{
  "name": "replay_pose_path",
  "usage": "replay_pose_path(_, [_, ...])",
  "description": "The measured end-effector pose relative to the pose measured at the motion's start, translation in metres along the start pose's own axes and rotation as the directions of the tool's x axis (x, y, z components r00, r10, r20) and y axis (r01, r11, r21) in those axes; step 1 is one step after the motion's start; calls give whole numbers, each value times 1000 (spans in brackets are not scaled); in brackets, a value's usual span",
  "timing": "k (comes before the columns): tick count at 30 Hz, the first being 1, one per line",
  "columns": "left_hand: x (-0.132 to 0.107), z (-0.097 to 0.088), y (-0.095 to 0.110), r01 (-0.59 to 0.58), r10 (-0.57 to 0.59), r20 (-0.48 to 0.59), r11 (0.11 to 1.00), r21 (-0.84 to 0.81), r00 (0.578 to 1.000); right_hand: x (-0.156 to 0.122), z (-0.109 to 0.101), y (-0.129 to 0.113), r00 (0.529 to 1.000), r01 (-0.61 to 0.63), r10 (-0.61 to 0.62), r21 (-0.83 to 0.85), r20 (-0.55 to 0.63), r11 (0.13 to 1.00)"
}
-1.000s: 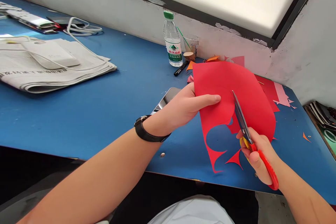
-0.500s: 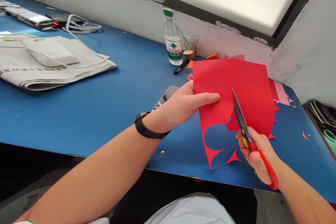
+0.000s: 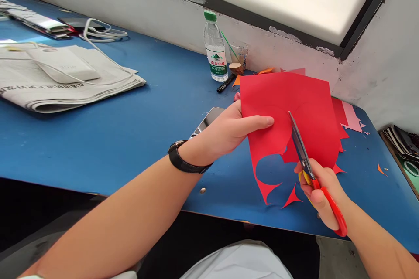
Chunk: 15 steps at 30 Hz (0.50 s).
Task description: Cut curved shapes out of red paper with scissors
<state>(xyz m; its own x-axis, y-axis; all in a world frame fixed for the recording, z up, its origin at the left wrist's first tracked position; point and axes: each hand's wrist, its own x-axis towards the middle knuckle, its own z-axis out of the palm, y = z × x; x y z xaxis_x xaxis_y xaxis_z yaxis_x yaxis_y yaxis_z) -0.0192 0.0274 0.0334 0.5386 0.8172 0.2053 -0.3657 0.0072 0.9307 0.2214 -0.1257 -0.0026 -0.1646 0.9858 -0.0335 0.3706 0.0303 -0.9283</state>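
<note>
My left hand [image 3: 229,128] grips a sheet of red paper [image 3: 314,117] by its left side, thumb on top and fingers hidden behind. The sheet is held above the table, with a round opening cut from its lower left part and a narrow pointed strip hanging below. Faint curved lines show on its face. My right hand [image 3: 322,194] is closed round the red and yellow handles of a pair of scissors [image 3: 300,146]. The blades lie nearly closed along a cut in the paper, tips pointing up and away. A red paper scrap [image 3: 292,197] lies beneath, near the table edge.
On the blue table [image 3: 157,139] stand a water bottle [image 3: 216,48] and a plastic cup [image 3: 240,54], beside a black marker [image 3: 225,83]. A phone [image 3: 209,117] lies partly behind my left wrist. Folded newspaper [image 3: 114,87] is at left, pink paper [image 3: 352,117] at right.
The red sheet has shifted slightly, its right side bending a little inward and its lower strip swinging a little to the right. Both hands and the scissors stay almost in place.
</note>
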Motion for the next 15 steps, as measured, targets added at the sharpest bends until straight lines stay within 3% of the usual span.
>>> replay_pose_path(8, [-2,1,0,63,-61,-54,997,42,997,1,3,5,1000,6,-6,-12,-23,1000])
replay_pose_path(15, [0,-3,-4,55,-55,-4,998,31,998,2,4,10,999,39,-40,-18,-38,999])
